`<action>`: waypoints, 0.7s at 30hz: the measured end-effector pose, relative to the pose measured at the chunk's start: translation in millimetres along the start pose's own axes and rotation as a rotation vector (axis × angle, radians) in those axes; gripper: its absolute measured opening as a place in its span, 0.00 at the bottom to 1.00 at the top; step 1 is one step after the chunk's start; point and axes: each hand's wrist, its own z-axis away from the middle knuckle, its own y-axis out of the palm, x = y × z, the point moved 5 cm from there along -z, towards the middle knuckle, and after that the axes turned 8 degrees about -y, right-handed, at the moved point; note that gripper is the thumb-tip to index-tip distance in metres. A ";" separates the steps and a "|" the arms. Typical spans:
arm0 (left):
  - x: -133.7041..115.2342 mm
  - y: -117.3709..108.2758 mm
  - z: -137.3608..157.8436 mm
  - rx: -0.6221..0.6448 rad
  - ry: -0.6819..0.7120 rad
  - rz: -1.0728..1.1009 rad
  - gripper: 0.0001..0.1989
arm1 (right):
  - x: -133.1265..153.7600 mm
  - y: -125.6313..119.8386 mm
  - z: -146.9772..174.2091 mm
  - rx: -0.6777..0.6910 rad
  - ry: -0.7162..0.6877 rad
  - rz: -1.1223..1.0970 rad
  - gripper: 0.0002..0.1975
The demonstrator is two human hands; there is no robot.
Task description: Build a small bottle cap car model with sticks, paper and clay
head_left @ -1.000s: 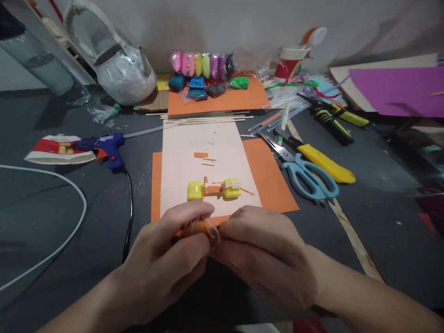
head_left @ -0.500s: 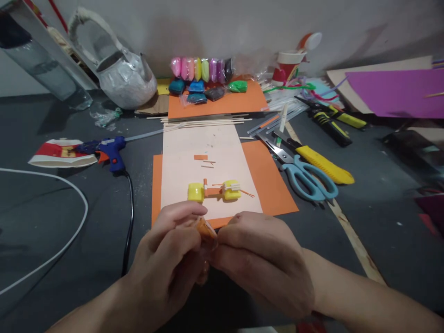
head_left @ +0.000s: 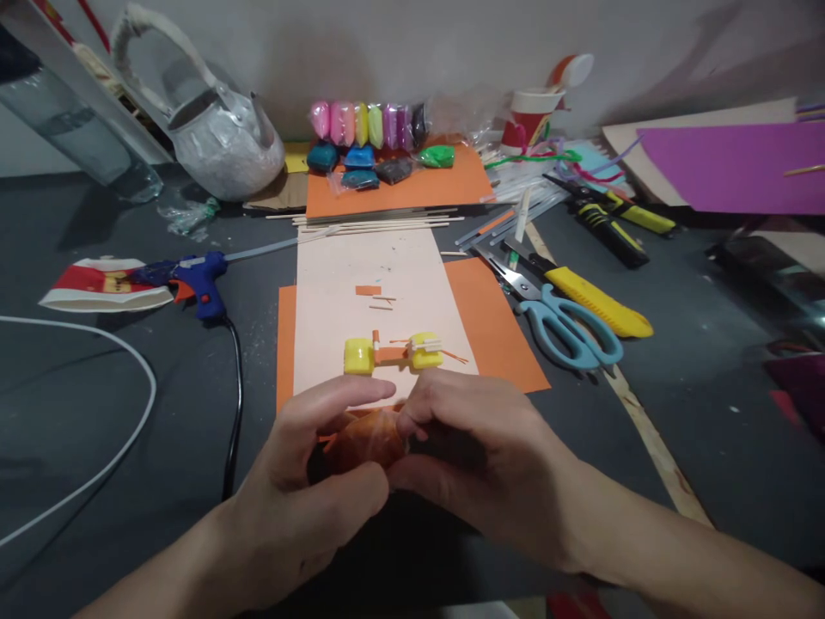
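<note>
Between my hands is an orange packet of modelling clay (head_left: 364, 443) in clear plastic, low in front of the paper. My left hand (head_left: 315, 473) curls round its left side, thumb in front and index finger stretched above it. My right hand (head_left: 477, 456) pinches the packet's right edge between thumb and fingers. Just beyond my fingers, a small model (head_left: 392, 354) with yellow blocks at both ends and an orange bar between them lies on a pale paper sheet (head_left: 335, 266). My palms hide part of the packet.
A blue glue gun (head_left: 204, 284) with its cord lies left. At right are blue-handled scissors (head_left: 571, 327), a yellow cutter (head_left: 599, 301) and pliers (head_left: 609, 223). Wrapped clay packets (head_left: 367, 125), a silver kettle-shaped pot (head_left: 225, 150) and a paper cup (head_left: 532, 116) stand behind.
The orange packet has turned so more of its face shows. My left thumb and index finger have spread apart, and my right fingers have shifted to pinch its right edge.
</note>
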 end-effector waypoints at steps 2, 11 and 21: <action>5.2 0.7 -0.7 -0.036 -0.101 0.140 0.35 | -0.8 0.2 0.7 0.033 0.059 0.002 0.10; 7.2 0.1 -2.1 -0.055 -0.011 0.160 0.34 | -3.7 1.0 2.0 0.116 0.096 0.008 0.06; -10.6 -6.1 -4.6 0.004 0.287 -0.226 0.07 | -14.8 -5.3 -1.1 0.098 0.289 -0.181 0.04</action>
